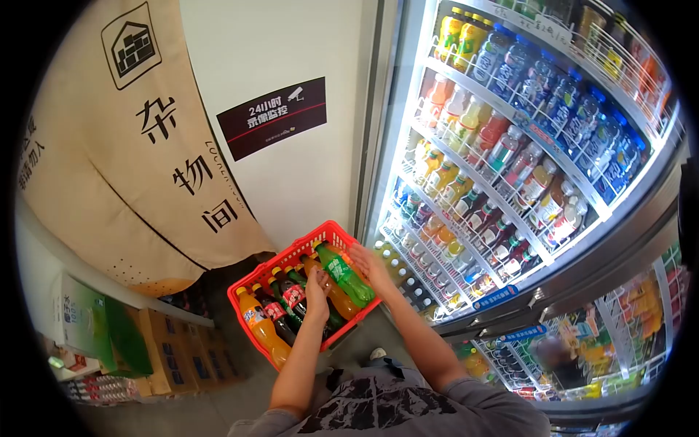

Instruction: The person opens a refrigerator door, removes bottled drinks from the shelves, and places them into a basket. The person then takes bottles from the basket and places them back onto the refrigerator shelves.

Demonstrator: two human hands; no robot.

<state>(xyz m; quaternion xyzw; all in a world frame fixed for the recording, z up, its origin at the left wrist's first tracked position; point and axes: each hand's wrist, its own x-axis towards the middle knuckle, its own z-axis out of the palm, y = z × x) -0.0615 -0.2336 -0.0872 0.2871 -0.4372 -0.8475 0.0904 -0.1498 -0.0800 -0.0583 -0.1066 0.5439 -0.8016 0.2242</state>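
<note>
A red plastic basket [244,320] full of soda bottles is in front of me, low in the head view. My left hand [317,291] is over the middle of the basket, fingers stretched out and nothing seen in its grip. Beside the basket's right side is my right hand [371,268], its fingers extended next to a green soda bottle [342,271]. Whether either hand touches a bottle I cannot tell. At the left lie an orange soda bottle [260,324] and dark cola bottles [275,309]; my left hand and forearm hide part of the contents.
An open, lit drinks cooler [510,146] with several shelves of bottles stands at the right, its glass door [582,349] swung toward me. A beige curtain [124,167] hangs at the left. Cardboard boxes [182,357] and a green-white carton [109,328] are stacked below it.
</note>
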